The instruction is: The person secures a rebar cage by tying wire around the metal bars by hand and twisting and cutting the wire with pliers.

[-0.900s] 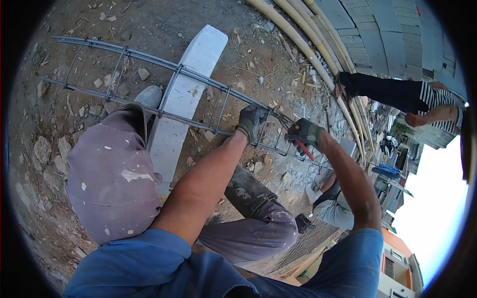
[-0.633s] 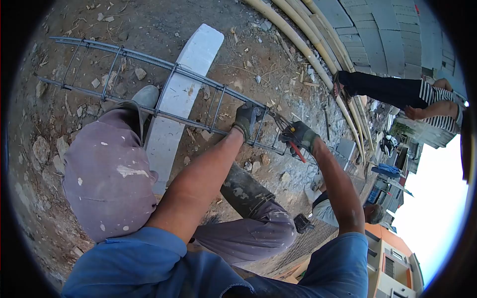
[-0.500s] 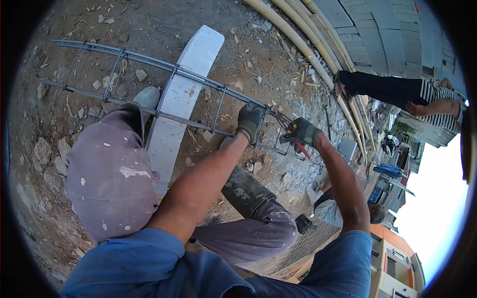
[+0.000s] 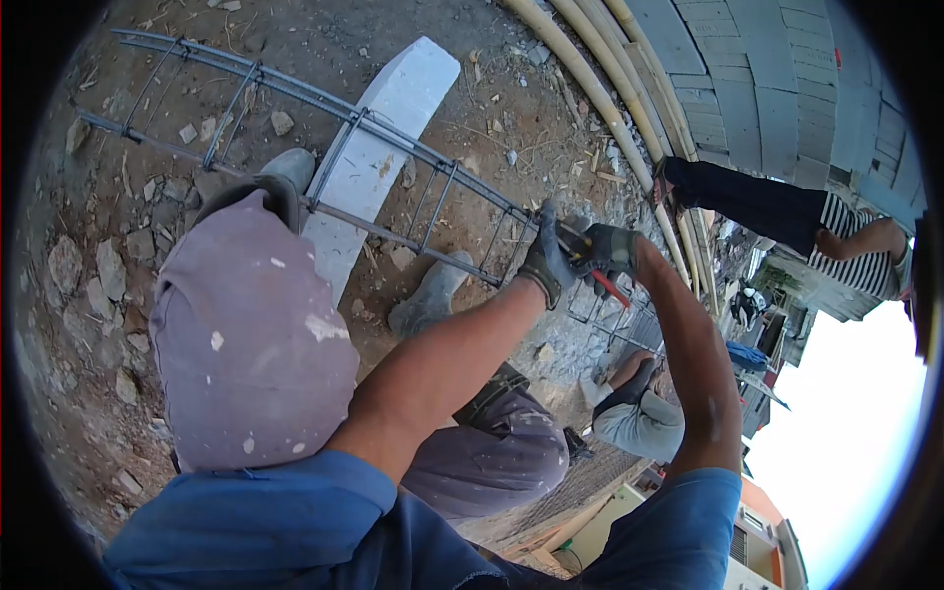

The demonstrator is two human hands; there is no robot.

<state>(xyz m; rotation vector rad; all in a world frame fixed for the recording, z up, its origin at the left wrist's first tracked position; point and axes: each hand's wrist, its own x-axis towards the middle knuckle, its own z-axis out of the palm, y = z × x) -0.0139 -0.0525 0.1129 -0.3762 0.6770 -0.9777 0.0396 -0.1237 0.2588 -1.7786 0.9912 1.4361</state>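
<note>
The tips of the pliers point(image 4: 612, 289) are apparently being hidden between the left hand point(image 4: 549, 261) and right hand point(image 4: 610, 250). The white block point(image 4: 413, 87)'s near end is being covered by a knee point(image 4: 258, 344), a seated person point(image 4: 639, 425)'s upper body by the right arm point(image 4: 696, 354).

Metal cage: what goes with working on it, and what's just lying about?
Job:
- rebar cage
- red-handled pliers, in the right hand
- white block under the cage

Lying about, it seems:
- bamboo poles
- loose stones

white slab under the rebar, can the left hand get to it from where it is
Probably yes, perhaps with a stretch: the left hand is at the rebar cage, and one end of the white slab sticks out past the bars with nothing over it.
</note>
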